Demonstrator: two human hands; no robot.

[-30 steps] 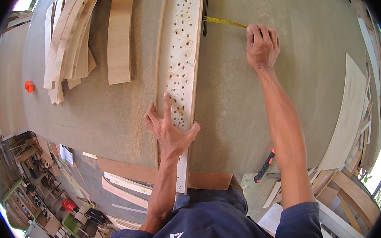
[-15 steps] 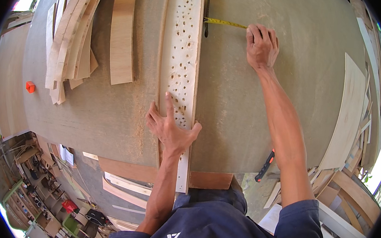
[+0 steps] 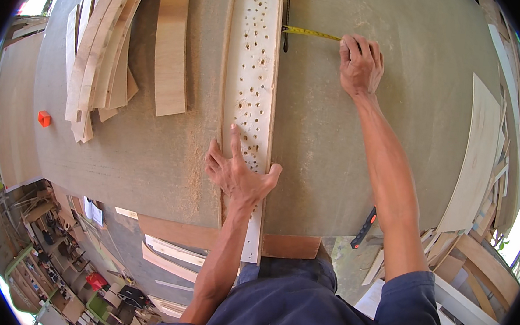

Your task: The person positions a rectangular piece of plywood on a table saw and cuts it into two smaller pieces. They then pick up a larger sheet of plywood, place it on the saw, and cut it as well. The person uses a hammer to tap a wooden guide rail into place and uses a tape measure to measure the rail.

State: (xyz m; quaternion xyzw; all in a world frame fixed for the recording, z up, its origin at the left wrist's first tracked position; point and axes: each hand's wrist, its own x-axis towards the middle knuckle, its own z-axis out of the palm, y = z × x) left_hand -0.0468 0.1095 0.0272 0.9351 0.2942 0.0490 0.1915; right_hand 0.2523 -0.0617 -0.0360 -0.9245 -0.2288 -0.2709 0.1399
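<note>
A long white board (image 3: pixel 255 70) dotted with small holes runs away from me down the middle of the worktable. My left hand (image 3: pixel 239 176) lies across its near part, fingers spread, with the thumb over the right edge. To the right, my right hand (image 3: pixel 362 66) is closed around a tape measure (image 3: pixel 313 33). Its yellow blade stretches left to the board's right edge; any case is hidden in the fist. By the blade's left end, a thin dark stick-like tool (image 3: pixel 287 21) lies lengthwise beside the board.
Curved wood strips (image 3: pixel 106 59) are piled at the left, near a single plywood strip (image 3: pixel 172 45). Sawdust (image 3: pixel 195 176) lies left of the board. An orange block (image 3: pixel 44 118) sits farther left. A black-and-orange utility knife (image 3: pixel 363 229) is near the front edge. Offcuts (image 3: pixel 478 143) line the right.
The whole view has shifted slightly, moving the board and table a little to the right. Both hands keep about the same places on the board and tape.
</note>
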